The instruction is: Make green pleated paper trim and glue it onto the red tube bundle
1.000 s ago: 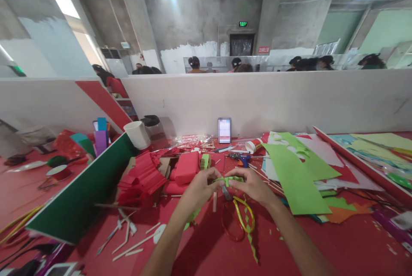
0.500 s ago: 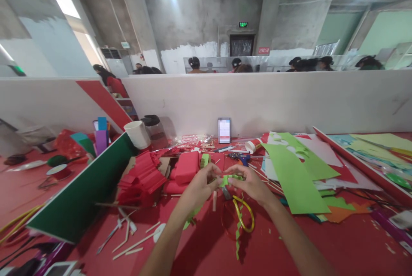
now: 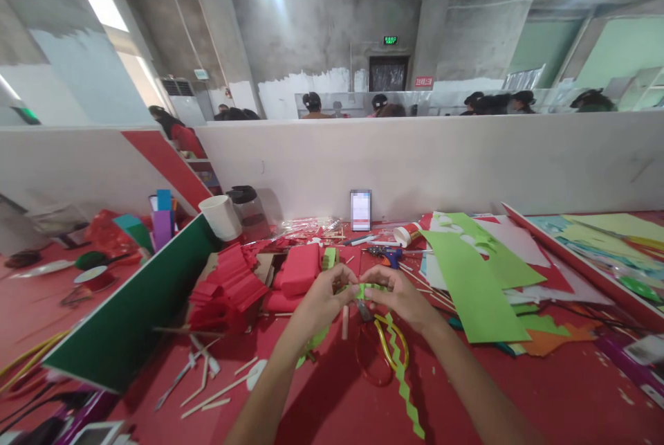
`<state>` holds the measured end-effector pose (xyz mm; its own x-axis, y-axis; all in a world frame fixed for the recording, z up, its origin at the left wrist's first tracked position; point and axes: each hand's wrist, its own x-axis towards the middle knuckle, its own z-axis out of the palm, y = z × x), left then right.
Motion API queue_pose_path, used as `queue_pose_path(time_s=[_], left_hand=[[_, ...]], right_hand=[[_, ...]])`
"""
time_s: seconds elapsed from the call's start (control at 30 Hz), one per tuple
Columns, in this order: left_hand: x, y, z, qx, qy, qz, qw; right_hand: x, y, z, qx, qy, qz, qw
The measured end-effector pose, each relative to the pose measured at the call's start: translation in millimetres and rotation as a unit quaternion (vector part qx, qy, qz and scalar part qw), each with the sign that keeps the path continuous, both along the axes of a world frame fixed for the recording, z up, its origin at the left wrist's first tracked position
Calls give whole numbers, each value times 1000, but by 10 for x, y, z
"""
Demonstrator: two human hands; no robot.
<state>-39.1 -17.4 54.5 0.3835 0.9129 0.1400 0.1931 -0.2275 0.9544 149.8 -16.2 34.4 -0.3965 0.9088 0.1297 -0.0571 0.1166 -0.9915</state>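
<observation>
My left hand and my right hand meet over the red table, fingertips pinching a small piece of light green paper between them. A long zigzag green paper strip hangs from my right hand down to the table. Scissors with yellow and red handles lie on the table just below my hands. A white stick lies beside them.
Folded red paper and red foam blocks lie left of my hands, light green sheets to the right. A glue gun, phone, white cup and dark green board stand around. People sit beyond the white partition.
The hands have stayed together on the green piece, shifting slightly up. The hanging zigzag strip has swung and now reaches further down to the right.
</observation>
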Motion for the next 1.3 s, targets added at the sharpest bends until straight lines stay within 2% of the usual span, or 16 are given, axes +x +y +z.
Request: queue_pose_path(time_s=[0.3, 0.53, 0.77, 0.9, 1.3], left_hand=[[1, -24, 53, -36, -54, -19, 998], [-14, 1, 9, -20, -35, -10, 999], [5, -13, 50, 14, 11, 12, 1000], [0, -20, 63, 7, 19, -3, 1000], [-17, -21, 46, -1, -8, -22, 1000]], right_hand=[[-16, 1, -30, -42, 94, 23, 994], [-6, 16, -34, -50, 66, 29, 996], [-53, -1, -15, -19, 16, -13, 1000], [-74, -16, -4, 23, -11, -35, 999], [-106, 9, -40, 38, -1, -54, 998]])
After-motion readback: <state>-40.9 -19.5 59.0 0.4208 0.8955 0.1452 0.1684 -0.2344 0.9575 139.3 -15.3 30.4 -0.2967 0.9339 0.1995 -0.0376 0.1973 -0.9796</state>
